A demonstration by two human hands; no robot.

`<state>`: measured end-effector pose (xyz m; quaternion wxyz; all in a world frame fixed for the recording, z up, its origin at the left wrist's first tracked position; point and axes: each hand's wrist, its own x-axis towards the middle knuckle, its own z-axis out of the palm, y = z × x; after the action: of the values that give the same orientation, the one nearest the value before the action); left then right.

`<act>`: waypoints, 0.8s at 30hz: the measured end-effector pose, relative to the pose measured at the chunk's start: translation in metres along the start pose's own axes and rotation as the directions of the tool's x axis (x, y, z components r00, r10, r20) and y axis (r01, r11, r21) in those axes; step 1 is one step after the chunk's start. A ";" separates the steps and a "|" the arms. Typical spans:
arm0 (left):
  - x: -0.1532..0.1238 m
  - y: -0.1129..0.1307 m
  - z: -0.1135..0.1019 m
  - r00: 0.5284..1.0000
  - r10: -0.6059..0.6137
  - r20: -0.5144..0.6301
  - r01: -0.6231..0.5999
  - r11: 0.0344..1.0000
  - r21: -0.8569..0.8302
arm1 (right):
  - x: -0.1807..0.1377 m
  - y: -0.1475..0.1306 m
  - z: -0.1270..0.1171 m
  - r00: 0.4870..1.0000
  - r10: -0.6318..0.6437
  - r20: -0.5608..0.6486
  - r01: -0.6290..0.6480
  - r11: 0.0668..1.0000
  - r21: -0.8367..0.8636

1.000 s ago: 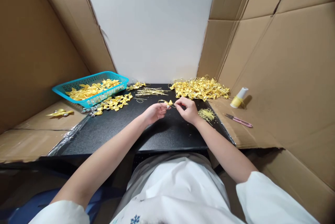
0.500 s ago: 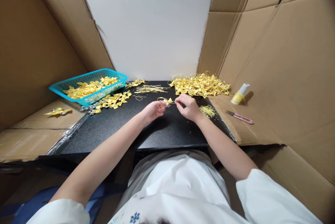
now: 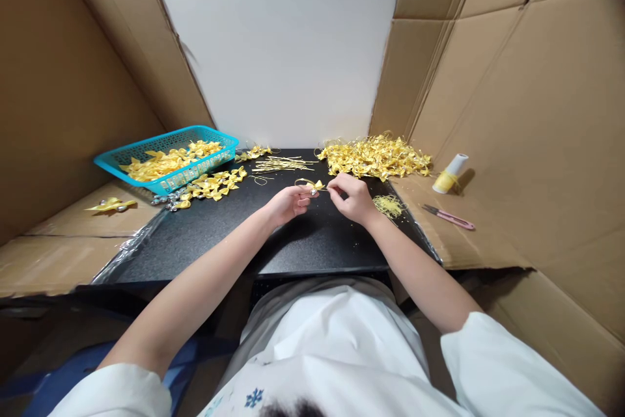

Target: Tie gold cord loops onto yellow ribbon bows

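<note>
My left hand (image 3: 291, 204) pinches a small yellow ribbon bow (image 3: 316, 187) with a silver bell on it, above the middle of the black tabletop (image 3: 205, 241). A thin golden cord loop (image 3: 303, 181) rises from the bow behind the fingers. Just to the right, my right hand (image 3: 352, 198) is closed in a pinch on the cord end that runs out from the bow. The fingertips partly cover the cord.
A turquoise basket (image 3: 103, 161) of yellow bows stands at the left, loose bows (image 3: 217, 184) before it. Cut cords (image 3: 283, 164) lie at the back. Rightward are a heap of corded bows (image 3: 374, 157), thread scraps (image 3: 389, 206), a thread spool (image 3: 446, 181) and pink snips (image 3: 454, 218).
The view has shifted very slightly. Both hands keep their pinches on the bow and its cord, with almost no movement.
</note>
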<state>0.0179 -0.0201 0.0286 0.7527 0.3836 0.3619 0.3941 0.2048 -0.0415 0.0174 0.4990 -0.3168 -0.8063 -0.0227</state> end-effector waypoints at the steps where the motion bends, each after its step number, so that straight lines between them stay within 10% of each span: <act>1: 0.000 0.000 0.000 1.000 -0.002 0.001 0.002 1.000 0.001 | 0.000 0.000 0.000 1.000 0.004 0.002 -0.004 1.000 0.001; 24: 0.003 -0.003 -0.003 1.000 -0.021 0.009 0.021 1.000 0.020 | -0.002 0.000 0.005 0.999 0.011 0.036 -0.011 1.000 -0.003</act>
<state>0.0178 -0.0175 0.0243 0.7546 0.3890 0.3665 0.3807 0.2014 -0.0411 0.0130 0.4843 -0.3222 -0.8133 -0.0154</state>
